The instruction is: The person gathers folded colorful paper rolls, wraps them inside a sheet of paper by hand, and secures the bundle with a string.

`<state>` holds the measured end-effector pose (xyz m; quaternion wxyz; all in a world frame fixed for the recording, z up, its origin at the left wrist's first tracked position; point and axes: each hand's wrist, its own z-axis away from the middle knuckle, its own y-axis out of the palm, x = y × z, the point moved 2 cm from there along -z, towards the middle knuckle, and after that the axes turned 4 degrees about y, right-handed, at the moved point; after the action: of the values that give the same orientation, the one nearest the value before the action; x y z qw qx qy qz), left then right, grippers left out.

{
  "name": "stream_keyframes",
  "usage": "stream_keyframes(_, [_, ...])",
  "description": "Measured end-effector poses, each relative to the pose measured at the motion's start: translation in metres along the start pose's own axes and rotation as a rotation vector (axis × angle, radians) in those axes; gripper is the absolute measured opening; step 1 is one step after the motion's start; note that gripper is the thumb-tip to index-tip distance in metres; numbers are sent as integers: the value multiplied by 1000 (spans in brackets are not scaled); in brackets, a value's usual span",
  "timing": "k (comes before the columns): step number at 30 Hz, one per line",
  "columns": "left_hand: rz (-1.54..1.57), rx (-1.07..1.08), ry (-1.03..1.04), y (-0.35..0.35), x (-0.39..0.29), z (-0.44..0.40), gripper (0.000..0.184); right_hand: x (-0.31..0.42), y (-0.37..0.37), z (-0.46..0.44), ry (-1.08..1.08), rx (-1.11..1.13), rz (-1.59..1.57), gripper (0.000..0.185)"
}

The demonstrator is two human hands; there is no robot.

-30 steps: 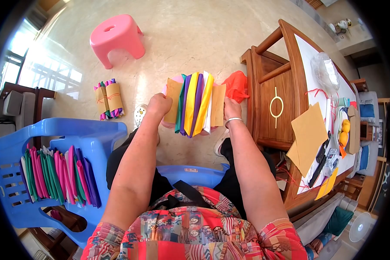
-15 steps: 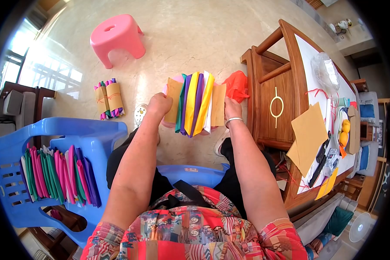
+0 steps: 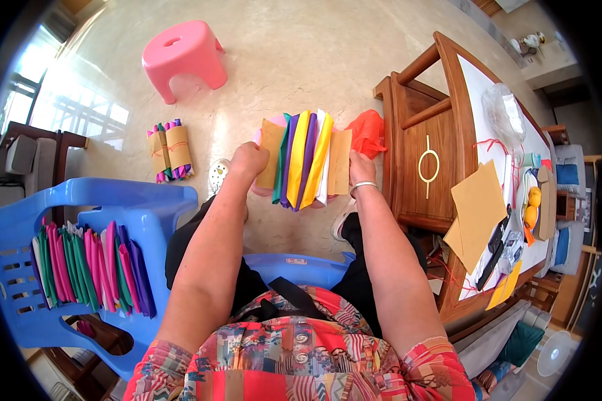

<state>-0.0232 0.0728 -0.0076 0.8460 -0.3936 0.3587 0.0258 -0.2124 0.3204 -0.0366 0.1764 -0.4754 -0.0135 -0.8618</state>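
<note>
Between my hands is a sheet of brown paper with several folded strips in green, purple, yellow and white lying side by side across it. My left hand is closed on the paper's left edge. The right edge is pinched by my right hand, which has a bracelet at the wrist. A pink surface shows partly beneath the paper; most of it is hidden. Just beyond my right hand lies a crumpled red plastic bag.
Colourful strips stand on a blue plastic chair at my left. Bundles tied in brown paper lie on the floor near a pink stool. On my right, a wooden table bears brown sheets, a plastic container and fruit.
The view has shifted very slightly. Both hands keep their hold on the brown paper, and the strips lie as before.
</note>
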Motion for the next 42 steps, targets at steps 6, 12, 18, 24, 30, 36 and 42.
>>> stream_keyframes(6, [7,-1,-9,2,1,-1,38,-7,-1,-9,-32,7,-8,31])
stream_keyframes(12, [2,-6,-12,1,0,-1,38,-1,0,-2,23,-9,-7,35])
stream_keyframes(18, [15,-2,-22,-2,-6,5,41,4,2,4,56,2,-33,35])
stream_keyframes(24, [-33,33,3,-9,-20,19,61,-4,0,-4,46,48,-58,43])
stream_keyframes(30, [-131,80,-2,-12,-31,28,73,0,2,-2,58,40,-44,49])
stream_keyframes(36, [-179,97,-22,-11,-33,32,72,4,2,4,57,55,-55,49])
stream_keyframes(42, [-186,111,-30,-10,-33,32,72,13,4,14,37,45,-47,49])
